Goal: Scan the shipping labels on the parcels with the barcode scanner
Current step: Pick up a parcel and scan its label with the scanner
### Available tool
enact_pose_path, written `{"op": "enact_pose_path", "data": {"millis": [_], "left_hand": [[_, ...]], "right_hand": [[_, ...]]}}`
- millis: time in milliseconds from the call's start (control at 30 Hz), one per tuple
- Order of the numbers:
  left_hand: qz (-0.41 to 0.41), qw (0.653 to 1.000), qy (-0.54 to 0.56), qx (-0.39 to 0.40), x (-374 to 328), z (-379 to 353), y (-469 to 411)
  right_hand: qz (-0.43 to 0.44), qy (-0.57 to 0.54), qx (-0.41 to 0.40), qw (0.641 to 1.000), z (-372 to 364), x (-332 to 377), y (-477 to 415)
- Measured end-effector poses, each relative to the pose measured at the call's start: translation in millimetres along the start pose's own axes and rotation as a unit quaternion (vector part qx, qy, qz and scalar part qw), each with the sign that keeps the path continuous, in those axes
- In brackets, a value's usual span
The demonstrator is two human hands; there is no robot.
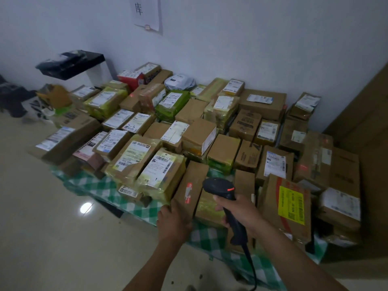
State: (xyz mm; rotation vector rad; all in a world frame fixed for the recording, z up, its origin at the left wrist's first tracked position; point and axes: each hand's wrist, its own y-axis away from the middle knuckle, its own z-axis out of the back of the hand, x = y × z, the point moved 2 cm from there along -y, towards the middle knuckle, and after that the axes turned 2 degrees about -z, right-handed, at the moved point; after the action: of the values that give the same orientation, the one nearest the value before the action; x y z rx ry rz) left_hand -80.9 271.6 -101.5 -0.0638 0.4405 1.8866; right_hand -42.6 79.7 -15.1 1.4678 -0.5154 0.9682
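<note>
**Head cam: scanner in one hand, box propped with the other**

Head view looks down over a table (94, 185) with a green checked cloth, absolutely buried in parcels (222, 153), mostly brown cartons and yellow-green taped bundles. Most lie with their shipping labels (131, 155) facing up. I guess that's the whole point: you can sweep across them without flipping each one.

The right-hand grip (237, 211) is wrapped round the handle of the barcode scanner (219, 186). It's black, with a red light glowing on the back of its head and its cable (249, 259) running down towards the person. The head sits over the near edge of the pile, nose aimed away and down at the boxes.

The left-hand grip (174, 219) holds the near end of a brown box (190, 185) that stands on its narrow side at the front edge, touching the taped bundle on its left. The face I can see only has a red-and-white sticker, no barcode. My read is the hand is there to tip or turn it until the label comes round to the scanner.

There's a reddish glow on a far-back carton (132, 95), can't tell if that's the beam.

Just to the right of the scanner, a parcel with a big yellow label (290, 203) facing up looks like an easy one.
</note>
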Motion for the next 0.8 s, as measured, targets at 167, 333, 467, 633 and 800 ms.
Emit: {"op": "enact_pose_path", "data": {"millis": [167,333,467,633,800], "left_hand": [[0.004,0.994,0.075,-0.075,4.7,20.8,11.4],[0.001,0.978,0.169,-0.118,4.3,53.3,26.7],[-0.048,0.940,0.304,-0.147,-11.4,77.8,34.1],[-0.020,0.802,0.597,-0.032,-33.8,97.1,22.9],[-0.055,0.715,0.689,0.109,-45.0,98.1,15.9]], "right_hand": [[0.007,-0.028,-0.005,1.000,0.6,5.1,-6.1],[0.023,-0.109,0.006,0.994,0.7,14.1,-11.2],[0.028,-0.172,-0.013,0.985,3.7,17.4,-12.5],[0.011,-0.273,-0.002,0.962,21.5,16.4,-15.1],[0.003,-0.347,0.097,0.933,35.6,22.4,-9.2]]}}
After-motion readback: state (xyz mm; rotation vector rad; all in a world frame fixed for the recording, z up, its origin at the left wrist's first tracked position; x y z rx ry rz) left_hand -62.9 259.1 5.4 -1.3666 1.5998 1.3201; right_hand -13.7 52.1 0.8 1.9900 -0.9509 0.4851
